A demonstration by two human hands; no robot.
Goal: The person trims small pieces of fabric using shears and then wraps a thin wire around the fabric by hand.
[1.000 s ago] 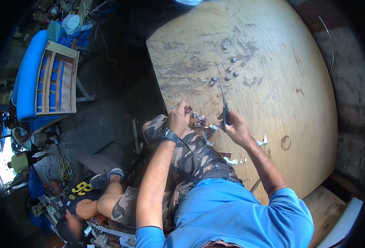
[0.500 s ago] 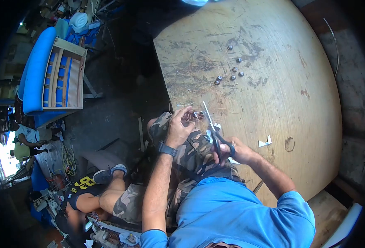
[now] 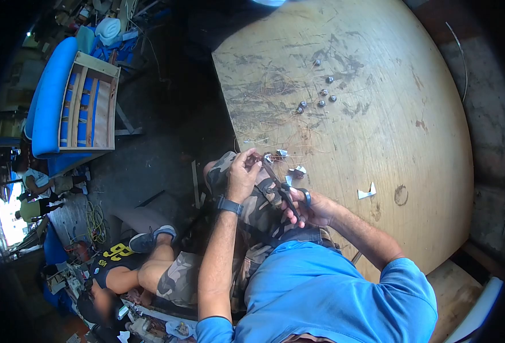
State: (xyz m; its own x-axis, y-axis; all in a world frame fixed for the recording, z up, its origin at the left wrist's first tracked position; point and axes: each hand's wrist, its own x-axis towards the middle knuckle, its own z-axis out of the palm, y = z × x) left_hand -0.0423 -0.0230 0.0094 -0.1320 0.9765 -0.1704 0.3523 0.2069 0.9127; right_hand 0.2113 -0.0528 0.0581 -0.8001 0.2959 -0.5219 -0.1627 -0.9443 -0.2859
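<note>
My right hand (image 3: 315,208) has its fingers through the handles of a pair of scissors (image 3: 276,182), whose blades look nearly closed. The blade tips reach up to my left hand (image 3: 244,176), which pinches a small dark piece (image 3: 256,158). Its exact kind is partly hidden by the fingers. Small white scraps (image 3: 282,153) lie just beyond the blades, and another crumpled scrap (image 3: 300,171) rests near the scissors. Farther up the wooden table (image 3: 401,131) are several small dark round buttons (image 3: 329,80) with thin brown threads around them.
A white scrap (image 3: 366,192) lies by a ring stain on the right. Left of the table stands a blue upholstered frame (image 3: 52,103) with wooden slats. Another person (image 3: 118,268) works low at the left, close to my leg; other people are farther back.
The scissors have swung leftward and their blades now meet my left hand's fingertips. My left hand has shifted slightly left. A white scrap now lies on the table edge beside the fingers.
</note>
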